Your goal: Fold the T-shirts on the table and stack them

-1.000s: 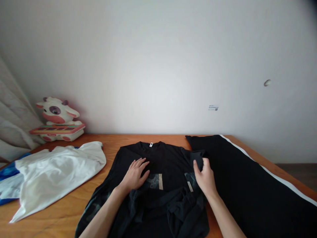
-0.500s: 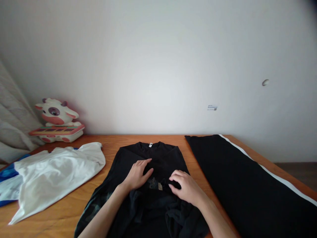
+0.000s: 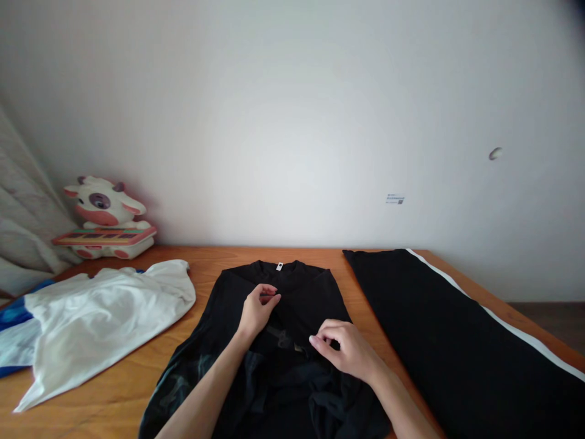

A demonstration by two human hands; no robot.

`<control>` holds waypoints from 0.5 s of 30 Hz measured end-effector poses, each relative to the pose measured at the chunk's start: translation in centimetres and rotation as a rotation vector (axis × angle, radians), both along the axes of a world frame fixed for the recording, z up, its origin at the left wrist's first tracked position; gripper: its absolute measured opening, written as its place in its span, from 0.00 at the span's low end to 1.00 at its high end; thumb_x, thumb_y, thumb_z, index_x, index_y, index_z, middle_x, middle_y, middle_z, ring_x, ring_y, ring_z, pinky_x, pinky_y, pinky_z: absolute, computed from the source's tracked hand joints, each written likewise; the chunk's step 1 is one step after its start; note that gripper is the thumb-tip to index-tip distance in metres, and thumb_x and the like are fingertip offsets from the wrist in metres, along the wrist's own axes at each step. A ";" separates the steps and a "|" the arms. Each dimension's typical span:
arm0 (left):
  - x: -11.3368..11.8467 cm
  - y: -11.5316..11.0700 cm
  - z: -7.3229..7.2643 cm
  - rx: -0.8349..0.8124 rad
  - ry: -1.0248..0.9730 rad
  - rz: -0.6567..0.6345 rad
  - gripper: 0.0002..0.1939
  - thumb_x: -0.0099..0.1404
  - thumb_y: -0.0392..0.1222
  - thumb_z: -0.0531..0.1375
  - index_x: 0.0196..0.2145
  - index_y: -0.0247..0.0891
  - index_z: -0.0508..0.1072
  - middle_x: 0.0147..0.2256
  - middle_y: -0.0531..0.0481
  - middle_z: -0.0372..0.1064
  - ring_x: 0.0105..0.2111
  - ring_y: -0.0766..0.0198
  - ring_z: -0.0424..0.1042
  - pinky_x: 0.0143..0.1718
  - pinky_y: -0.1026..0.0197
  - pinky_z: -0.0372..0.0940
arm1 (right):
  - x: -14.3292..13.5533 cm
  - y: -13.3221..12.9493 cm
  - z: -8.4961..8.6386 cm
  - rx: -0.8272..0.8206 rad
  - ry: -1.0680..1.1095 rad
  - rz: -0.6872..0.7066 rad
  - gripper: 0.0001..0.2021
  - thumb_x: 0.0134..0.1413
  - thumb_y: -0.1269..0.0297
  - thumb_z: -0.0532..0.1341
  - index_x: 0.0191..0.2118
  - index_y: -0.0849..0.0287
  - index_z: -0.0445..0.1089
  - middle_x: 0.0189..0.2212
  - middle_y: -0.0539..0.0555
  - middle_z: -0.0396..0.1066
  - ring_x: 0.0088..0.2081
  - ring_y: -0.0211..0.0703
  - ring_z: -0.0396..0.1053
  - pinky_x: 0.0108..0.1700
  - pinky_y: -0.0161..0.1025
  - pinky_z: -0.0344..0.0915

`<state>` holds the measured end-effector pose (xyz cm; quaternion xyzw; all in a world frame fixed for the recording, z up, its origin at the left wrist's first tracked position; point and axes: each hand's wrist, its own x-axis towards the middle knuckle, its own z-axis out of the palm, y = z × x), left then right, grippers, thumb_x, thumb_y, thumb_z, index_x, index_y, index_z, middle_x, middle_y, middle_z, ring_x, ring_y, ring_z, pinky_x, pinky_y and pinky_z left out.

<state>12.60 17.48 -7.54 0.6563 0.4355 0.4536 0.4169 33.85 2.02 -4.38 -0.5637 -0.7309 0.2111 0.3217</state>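
Note:
A black shirt (image 3: 301, 286) lies in front of me, its neckline with a small white tag at the far end. Grey camouflage patterning shows along its left side, and the near part is bunched in folds. On the upper chest, my left hand (image 3: 256, 310) is closed in a pinch on the black cloth. Lower and to the right, my right hand (image 3: 345, 346) has thumb and forefinger pressed together at the fabric, the other fingers curled. Between the hands, a greyish print and a small pale label are partly covered by folds. The exact bit of cloth in each pinch is hard to make out.
Black trousers-like cloth (image 3: 425, 323) with a white side stripe lies on the right of the wooden table (image 3: 105, 402). A white garment (image 3: 114, 311) with blue parts lies at left. Behind it stands a cow-shaped toy keyboard (image 3: 107, 219) near a curtain and the wall.
My left hand has gone from spread fingers to a pinch and moved slightly up. My right thumb and forefinger have closed together. The cloth around the print and label has shifted.

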 end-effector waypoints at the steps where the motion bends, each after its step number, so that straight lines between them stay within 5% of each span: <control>1: 0.0 -0.1 0.0 0.020 0.046 0.005 0.12 0.55 0.49 0.65 0.34 0.40 0.74 0.35 0.48 0.75 0.33 0.60 0.77 0.36 0.59 0.72 | 0.1 0.0 0.0 -0.018 0.024 -0.007 0.22 0.68 0.50 0.54 0.29 0.55 0.77 0.30 0.52 0.77 0.34 0.40 0.74 0.38 0.35 0.65; 7: 0.0 -0.7 0.0 0.096 0.197 -0.081 0.11 0.59 0.50 0.62 0.32 0.40 0.75 0.35 0.47 0.74 0.33 0.59 0.76 0.35 0.59 0.72 | 2.4 3.3 -0.1 -0.061 -0.029 -0.252 0.19 0.69 0.53 0.51 0.49 0.56 0.75 0.49 0.58 0.77 0.50 0.47 0.75 0.49 0.41 0.70; 10: -0.2 -0.5 0.1 0.049 0.178 -0.109 0.10 0.60 0.49 0.62 0.33 0.40 0.74 0.33 0.49 0.76 0.35 0.59 0.77 0.37 0.58 0.73 | 3.3 6.7 -0.6 -0.103 -0.231 -0.376 0.22 0.69 0.58 0.49 0.61 0.59 0.67 0.61 0.61 0.69 0.62 0.48 0.66 0.64 0.46 0.59; 15: -0.3 -0.5 0.1 0.096 0.198 -0.053 0.05 0.63 0.42 0.59 0.33 0.40 0.73 0.35 0.48 0.73 0.36 0.59 0.76 0.37 0.59 0.73 | 2.6 9.8 -2.6 -0.230 -0.358 -0.476 0.31 0.69 0.50 0.49 0.69 0.65 0.57 0.71 0.66 0.49 0.72 0.60 0.43 0.70 0.64 0.39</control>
